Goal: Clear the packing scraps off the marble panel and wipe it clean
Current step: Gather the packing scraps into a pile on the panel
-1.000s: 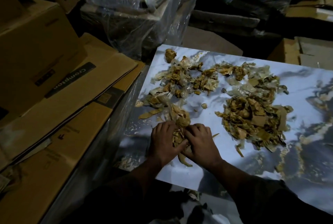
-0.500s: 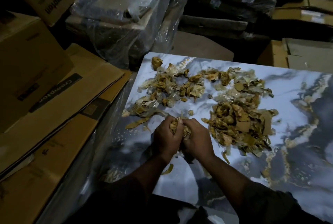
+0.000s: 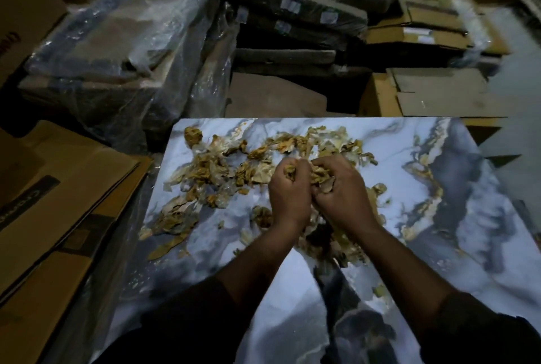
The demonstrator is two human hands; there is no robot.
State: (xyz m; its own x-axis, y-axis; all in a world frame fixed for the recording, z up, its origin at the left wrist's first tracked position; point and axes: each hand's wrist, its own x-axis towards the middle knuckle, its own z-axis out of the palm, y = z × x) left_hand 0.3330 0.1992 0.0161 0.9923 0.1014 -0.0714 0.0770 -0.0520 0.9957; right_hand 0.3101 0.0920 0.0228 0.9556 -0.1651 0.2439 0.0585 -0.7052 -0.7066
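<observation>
You had both hands up over the marble panel (image 3: pixel 409 159), left hand (image 3: pixel 288 188) and right hand (image 3: pixel 341 191) knuckle to knuckle, fingers (image 3: pixel 295 166) curled tight round one crumpled wad of scraps (image 3: pixel 317 175). The rest of the scraps (image 3: pixel 210 170) lay mostly left of your fingers and beyond them, a loose band running across the panel, so your left hand sat nearer. Dry brown paper, crinkly clear film, all light and flaky on slick, glossy stone.

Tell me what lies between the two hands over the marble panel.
In the head view, a crumpled wad of tan packing scraps is bunched between the left hand and right hand, both gripping it above the grey-white marble panel.
</observation>
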